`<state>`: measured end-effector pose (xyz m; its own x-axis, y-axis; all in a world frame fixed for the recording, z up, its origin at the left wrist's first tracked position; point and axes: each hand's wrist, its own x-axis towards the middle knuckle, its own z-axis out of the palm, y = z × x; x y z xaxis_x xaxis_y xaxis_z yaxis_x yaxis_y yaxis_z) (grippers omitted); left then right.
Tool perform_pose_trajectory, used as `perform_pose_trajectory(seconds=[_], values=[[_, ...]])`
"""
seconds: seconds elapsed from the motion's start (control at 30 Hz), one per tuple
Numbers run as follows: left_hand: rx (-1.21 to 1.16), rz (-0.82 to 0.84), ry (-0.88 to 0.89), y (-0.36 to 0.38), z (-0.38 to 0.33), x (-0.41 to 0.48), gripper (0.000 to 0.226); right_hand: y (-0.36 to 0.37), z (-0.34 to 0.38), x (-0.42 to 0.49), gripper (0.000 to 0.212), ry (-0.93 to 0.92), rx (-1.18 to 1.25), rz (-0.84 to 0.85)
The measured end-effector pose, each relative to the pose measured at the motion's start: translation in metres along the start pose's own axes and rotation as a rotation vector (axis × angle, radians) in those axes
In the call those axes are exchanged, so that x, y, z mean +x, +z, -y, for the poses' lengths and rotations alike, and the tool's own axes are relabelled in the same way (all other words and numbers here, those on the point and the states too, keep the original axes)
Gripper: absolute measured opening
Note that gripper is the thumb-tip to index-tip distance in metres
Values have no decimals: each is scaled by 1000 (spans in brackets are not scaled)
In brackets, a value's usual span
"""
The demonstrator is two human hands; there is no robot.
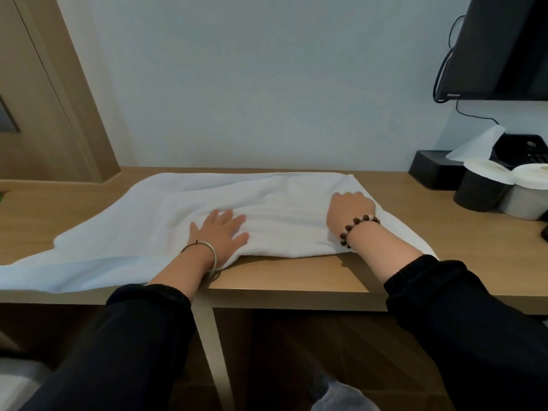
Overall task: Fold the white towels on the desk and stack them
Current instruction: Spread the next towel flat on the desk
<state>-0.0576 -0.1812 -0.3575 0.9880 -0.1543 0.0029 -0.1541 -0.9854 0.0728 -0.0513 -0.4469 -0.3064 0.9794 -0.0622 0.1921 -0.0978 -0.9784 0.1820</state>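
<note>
A large white towel (pixel 166 221) lies spread along the wooden desk (pixel 296 274), its left end reaching the desk's front edge. My left hand (pixel 221 232) rests flat on the towel near its front edge, fingers straight and spread. My right hand (pixel 350 210) is further right on the towel, fingers curled under into the cloth, seemingly gripping a fold; the fingertips are hidden. A metal bangle circles my left wrist and a bead bracelet my right.
At the desk's right end stand a black cup (pixel 480 188) and a white cup (pixel 525 194) with lids, behind them a black tissue box (pixel 430 170) and a black tray. A wall-mounted screen (pixel 498 46) hangs upper right. A wooden door frame (pixel 59 99) is at left.
</note>
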Motion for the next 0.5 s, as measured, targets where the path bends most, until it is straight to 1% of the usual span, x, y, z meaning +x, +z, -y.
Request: perform_pose_trajectory(seconds=[0.03, 0.07, 0.1, 0.13, 0.17, 0.2, 0.27, 0.37, 0.43, 0.5], values=[[-9, -2, 38, 0, -1, 0, 55, 2, 5, 9, 32, -53, 88, 15], [-9, 6, 61, 1, -1, 0, 55, 5, 9, 17, 36, -95, 167, 101], [-3, 16, 70, 1, 0, 1, 55, 9, 13, 26, 40, -131, 215, 223], [1, 22, 74, 2, 0, 2, 56, 14, 15, 34, 45, -159, 222, 344], [-1, 24, 76, 3, 1, 2, 56, 20, 15, 42, 50, -174, 199, 415], [-8, 24, 78, 4, 1, 2, 57, 25, 12, 49, 53, -168, 184, 436], [-23, 21, 84, 4, 1, 3, 57, 36, 6, 61, 57, -124, 202, 406], [-34, 19, 85, 4, 0, 4, 57, 41, 4, 68, 54, -18, 213, 381], [-37, 22, 83, 3, 0, 4, 57, 36, 13, 67, 54, -32, 219, 409], [-32, 20, 80, 4, 0, 4, 57, 32, 27, 56, 59, -134, 225, 425]])
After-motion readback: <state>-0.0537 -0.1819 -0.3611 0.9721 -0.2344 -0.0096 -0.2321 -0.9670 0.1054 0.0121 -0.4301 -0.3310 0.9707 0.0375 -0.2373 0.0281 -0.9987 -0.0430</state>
